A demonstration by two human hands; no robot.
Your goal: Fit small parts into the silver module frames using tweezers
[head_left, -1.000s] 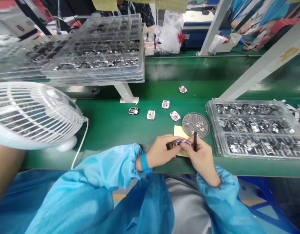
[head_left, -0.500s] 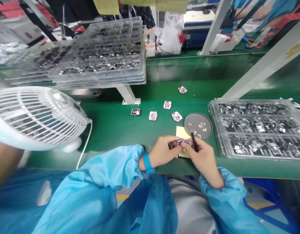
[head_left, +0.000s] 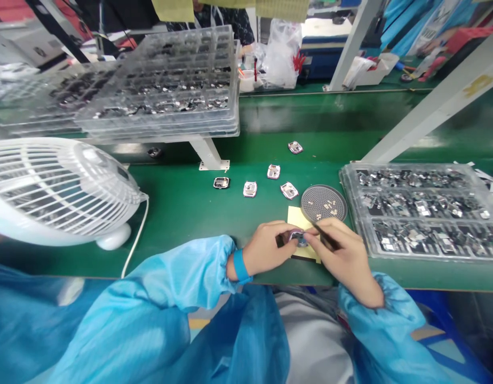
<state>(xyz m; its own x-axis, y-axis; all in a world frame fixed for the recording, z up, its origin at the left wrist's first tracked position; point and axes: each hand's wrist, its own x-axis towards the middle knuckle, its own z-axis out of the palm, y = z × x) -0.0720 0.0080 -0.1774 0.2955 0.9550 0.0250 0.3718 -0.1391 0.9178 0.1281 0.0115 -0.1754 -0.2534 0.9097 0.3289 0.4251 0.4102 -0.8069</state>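
Observation:
My left hand [head_left: 266, 248] pinches a small pinkish watch case [head_left: 297, 236] over a yellow pad [head_left: 296, 217] at the near edge of the green bench. My right hand [head_left: 344, 256] holds a thin black tool [head_left: 325, 236] between its fingers, while its thumb and forefinger touch the same case. Just beyond the hands lies a round grey perforated dish [head_left: 324, 203] with a few tiny parts on it. Both arms wear blue sleeves, and a blue band is on my left wrist.
Several loose watch cases [head_left: 249, 189] lie on the green belt [head_left: 190, 202] beyond my hands. A clear tray of parts [head_left: 422, 209] sits at the right. A white fan [head_left: 58, 189] stands at the left, with stacked clear trays [head_left: 162, 85] on a raised shelf behind it.
My right hand has tipped the black tool from upright to slanting right and shifted slightly right. The case sits lower between my fingers. The arm seen at the far left has gone.

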